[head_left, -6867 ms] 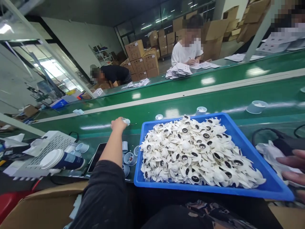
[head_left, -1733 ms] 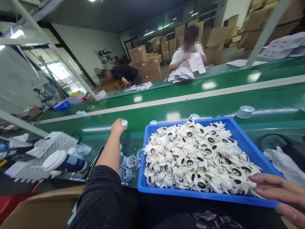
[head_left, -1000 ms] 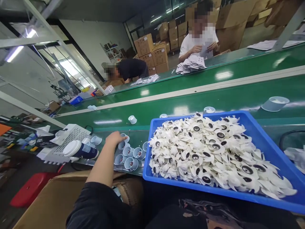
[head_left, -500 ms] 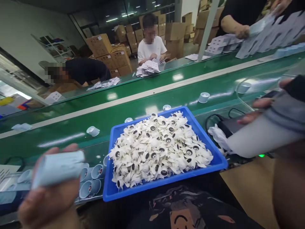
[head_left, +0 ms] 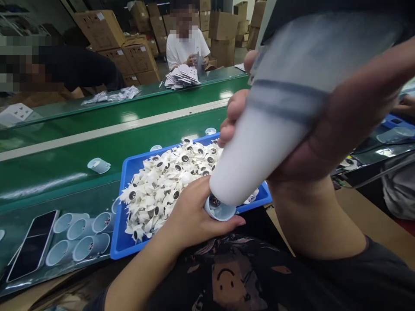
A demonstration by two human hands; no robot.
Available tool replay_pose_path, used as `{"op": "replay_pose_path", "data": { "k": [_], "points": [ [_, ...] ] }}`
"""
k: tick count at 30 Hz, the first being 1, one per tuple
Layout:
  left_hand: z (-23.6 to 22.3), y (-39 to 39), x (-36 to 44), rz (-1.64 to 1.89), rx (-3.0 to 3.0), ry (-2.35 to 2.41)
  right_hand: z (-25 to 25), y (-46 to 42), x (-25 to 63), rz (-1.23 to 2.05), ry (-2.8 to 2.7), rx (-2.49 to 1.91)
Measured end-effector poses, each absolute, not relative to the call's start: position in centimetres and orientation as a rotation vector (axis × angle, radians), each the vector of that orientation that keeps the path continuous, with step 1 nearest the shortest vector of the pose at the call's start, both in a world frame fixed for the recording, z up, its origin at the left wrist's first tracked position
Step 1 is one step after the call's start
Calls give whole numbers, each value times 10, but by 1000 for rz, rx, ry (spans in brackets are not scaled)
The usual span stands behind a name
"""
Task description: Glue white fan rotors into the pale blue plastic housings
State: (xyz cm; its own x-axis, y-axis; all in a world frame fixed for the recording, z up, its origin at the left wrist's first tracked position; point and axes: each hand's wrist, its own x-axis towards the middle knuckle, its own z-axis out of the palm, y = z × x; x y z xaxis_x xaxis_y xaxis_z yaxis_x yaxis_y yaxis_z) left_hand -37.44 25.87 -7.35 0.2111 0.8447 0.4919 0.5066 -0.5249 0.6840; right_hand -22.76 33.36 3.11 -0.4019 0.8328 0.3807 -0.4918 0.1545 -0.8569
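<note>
My right hand (head_left: 327, 125) is wrapped round a large white bottle (head_left: 285, 103) with grey bands, tilted mouth-down. My left hand (head_left: 197, 214) grips a small pale cup (head_left: 219, 209) right under the bottle's mouth, above my lap. Just behind them stands a blue tray (head_left: 125, 244) heaped with several white fin-shaped parts (head_left: 162, 181) that have dark round centres.
Several empty cups (head_left: 78, 235) and a black phone (head_left: 32, 244) lie left of the tray. More cups (head_left: 99, 165) sit on the green conveyor belt (head_left: 65, 147). Across it, two people handle white cards (head_left: 181, 77); cardboard boxes (head_left: 100, 28) are stacked behind.
My left hand came back from the belt and the cup pile with a cup. My right hand swung the white bottle across from the right and now holds it over that cup.
</note>
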Motion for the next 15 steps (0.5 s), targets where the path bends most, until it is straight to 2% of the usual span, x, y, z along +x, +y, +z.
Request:
{"op": "replay_pose_path", "data": {
  "k": [7, 15],
  "points": [
    [-74, 257, -372, 1269, 2093, 1232, 24, 331, -218, 1548, -1331, -457],
    [-65, 257, -370, 1154, 2061, 1312, 24, 338, -222, 1382, -1517, -527]
  ]
}}
